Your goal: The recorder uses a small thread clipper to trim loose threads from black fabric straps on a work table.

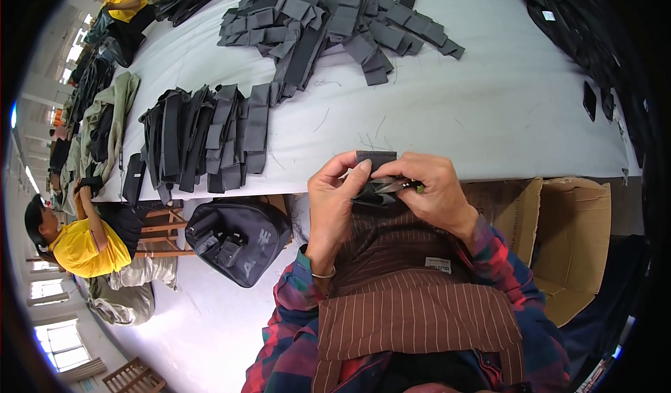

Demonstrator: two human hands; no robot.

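Observation:
Over the table's near edge, my left hand (337, 189) pinches a dark grey fabric strip (376, 158) between thumb and fingers. My right hand (435, 189) is closed around a small pair of thread snips (393, 184), whose metal blades point left toward the cloth. Its fingertips also touch the strip's right end. Part of the dark cloth hangs below my fingers, and the handle of the snips is mostly hidden in my palm. Left of my hands, a row of stacked grey fabric strips (231, 134) lies on the white table (447, 113).
A loose heap of grey strips (328, 22) covers the table's far middle. Dark garments (580, 36) and a phone (590, 101) lie at the right. An open cardboard box (576, 232) stands right of me, a black bag (241, 243) at left. Two people in yellow work at left.

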